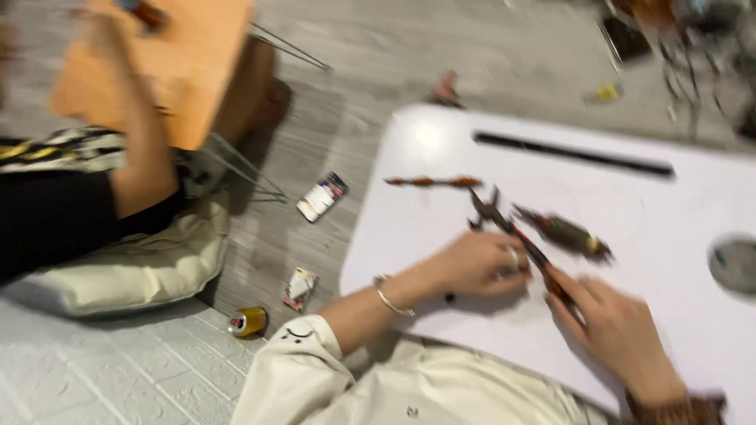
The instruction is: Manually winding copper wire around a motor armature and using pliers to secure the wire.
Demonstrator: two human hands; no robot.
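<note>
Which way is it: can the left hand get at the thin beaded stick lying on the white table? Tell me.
Probably yes. The left hand rests on the white table, and the beaded stick lies just beyond it on bare surface. Only the pliers that both hands hold sit nearby, off to the side, so nothing blocks the way.

On the grey floor (370, 63), left of the white table (677, 212): small white packet (321, 197), crumpled wrapper (300, 286) nearer the front, gold can (249, 321) lying on its side. Cream cushion (134, 267) at far left, under another person's dark-clothed arm (134, 149). Orange stool (157, 63) at the top left corner. Blurred clutter (677, 47) at the top right.
</note>
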